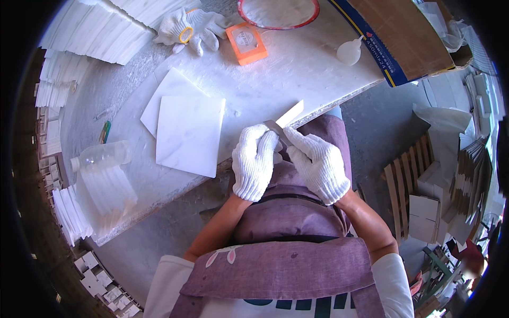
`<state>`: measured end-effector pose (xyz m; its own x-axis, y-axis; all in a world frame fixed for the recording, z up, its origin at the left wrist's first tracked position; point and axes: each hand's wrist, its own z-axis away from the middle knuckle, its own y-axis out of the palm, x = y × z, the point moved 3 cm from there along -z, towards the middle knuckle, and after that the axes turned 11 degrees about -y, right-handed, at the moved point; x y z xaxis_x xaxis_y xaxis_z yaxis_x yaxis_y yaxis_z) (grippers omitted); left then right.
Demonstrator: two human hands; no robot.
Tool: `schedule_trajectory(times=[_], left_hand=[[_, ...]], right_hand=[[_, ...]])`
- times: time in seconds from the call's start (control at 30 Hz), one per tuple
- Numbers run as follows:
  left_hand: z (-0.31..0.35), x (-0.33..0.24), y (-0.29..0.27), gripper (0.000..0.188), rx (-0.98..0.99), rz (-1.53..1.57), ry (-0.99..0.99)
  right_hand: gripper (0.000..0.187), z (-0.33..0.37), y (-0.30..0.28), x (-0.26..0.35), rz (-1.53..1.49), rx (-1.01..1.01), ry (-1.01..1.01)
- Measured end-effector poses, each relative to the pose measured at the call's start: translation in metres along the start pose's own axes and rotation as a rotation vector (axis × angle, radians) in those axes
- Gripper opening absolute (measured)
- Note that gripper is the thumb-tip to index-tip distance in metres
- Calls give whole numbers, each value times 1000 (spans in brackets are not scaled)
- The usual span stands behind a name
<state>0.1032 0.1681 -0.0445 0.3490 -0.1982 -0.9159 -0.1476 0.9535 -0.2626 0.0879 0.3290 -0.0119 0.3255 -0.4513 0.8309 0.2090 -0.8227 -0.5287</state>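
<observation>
My left hand [254,161] and my right hand [317,163], both in white knit gloves, meet at the near edge of the white worktable [275,79]. Together they hold a thin pale rectangular strip [289,114] that sticks up and away from my fingers over the table edge. Two white marble-like square tiles [188,132] lie overlapping on the table just left of my left hand. My purple apron fills the lower middle.
A clear plastic bottle [103,155] lies at the table's left. Spare white gloves [193,26], an orange block [246,43], a red-rimmed dish [278,11], a small squeeze bottle [349,51] and a cardboard box [403,37] stand farther back. Stacks of white tiles [90,32] surround the table.
</observation>
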Motion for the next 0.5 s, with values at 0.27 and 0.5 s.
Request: schedule_trajectory(times=[0.27,0.5], left_hand=[[1,-10,2,19,77,238,-229],[3,-12,2,20,103,318,-328]], right_hand=[[33,-2,10,-13,-2,-148,40],[33,-4,15,-27,-69,-243,106]])
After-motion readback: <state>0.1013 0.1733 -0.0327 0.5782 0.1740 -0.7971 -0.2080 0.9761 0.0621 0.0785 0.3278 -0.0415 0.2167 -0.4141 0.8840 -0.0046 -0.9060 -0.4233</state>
